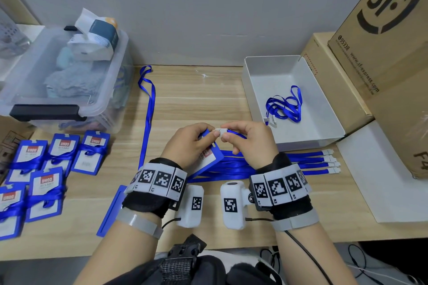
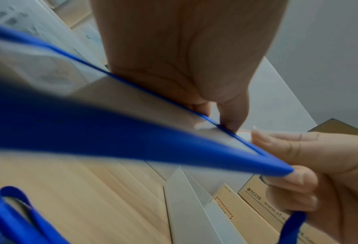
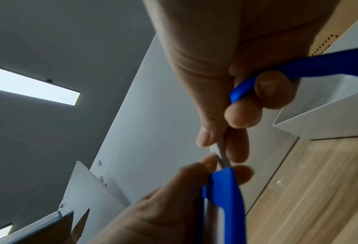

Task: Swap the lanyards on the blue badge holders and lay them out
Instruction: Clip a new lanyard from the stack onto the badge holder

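1. A blue badge holder (image 1: pixel 208 157) is gripped at its top edge by the left hand (image 1: pixel 187 143), fingers curled round it, above the wooden surface (image 1: pixel 196 99).
2. A white lanyard clip (image 1: pixel 220 132) is pinched by the right hand (image 1: pixel 250 143) and held against the holder's top; its blue strap (image 3: pixel 320 66) is trapped under the curled fingers.
3. Four straight lanyards (image 1: pixel 308 162) are laid side by side beneath the hands.
4. A coiled lanyard (image 1: pixel 284 106) is seen in the white tray (image 1: pixel 328 109).
5. Wrapped badge holders (image 1: pixel 60 157) are grouped at the left.
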A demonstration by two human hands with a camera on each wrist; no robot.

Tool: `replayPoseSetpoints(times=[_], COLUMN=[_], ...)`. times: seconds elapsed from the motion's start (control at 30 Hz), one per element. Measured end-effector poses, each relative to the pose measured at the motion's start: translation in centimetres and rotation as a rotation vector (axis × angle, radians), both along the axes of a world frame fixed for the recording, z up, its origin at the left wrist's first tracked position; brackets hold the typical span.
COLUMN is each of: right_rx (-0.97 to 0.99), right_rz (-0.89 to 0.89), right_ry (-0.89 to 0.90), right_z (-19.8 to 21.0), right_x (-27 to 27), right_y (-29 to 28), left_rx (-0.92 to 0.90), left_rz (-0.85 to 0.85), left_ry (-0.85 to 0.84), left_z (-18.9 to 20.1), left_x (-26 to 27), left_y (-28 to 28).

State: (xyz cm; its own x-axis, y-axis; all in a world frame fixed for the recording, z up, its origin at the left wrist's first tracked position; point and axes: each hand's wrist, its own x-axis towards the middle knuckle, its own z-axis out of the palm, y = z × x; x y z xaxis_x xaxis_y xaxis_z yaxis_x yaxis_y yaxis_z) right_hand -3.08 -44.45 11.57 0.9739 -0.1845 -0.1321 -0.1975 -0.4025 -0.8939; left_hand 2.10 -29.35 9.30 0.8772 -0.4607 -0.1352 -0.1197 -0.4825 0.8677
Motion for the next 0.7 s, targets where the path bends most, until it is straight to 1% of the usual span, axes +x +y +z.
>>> replayPoseSetpoints(times=[0.1, 0.3, 0.4, 0.7], right_rx=[0.016, 0.185, 0.23, 0.199], right_rz=[-0.009, -0.008, 0.01, -0.016], right_ry=[-0.012, -0.016, -0.009, -0.009], right_z=[-0.22, -0.72, -0.67, -0.54], right_x=[0.07, 0.23, 0.21, 0.39], right_y=[-0.01, -0.02, 0.09, 0.68], left_rx=[0.002, 0.045, 0.08, 0.151], left_rz=[-0.001, 0.052, 0.058, 0.086], left_ry=[0.009, -0.031, -0.053, -0.12], left_z=[-0.02, -0.21, -0.1, 0.27], left_x=[-0.04, -0.07, 0.04, -0.13], left_y=[-0.04, -0.3, -0.2, -0.14])
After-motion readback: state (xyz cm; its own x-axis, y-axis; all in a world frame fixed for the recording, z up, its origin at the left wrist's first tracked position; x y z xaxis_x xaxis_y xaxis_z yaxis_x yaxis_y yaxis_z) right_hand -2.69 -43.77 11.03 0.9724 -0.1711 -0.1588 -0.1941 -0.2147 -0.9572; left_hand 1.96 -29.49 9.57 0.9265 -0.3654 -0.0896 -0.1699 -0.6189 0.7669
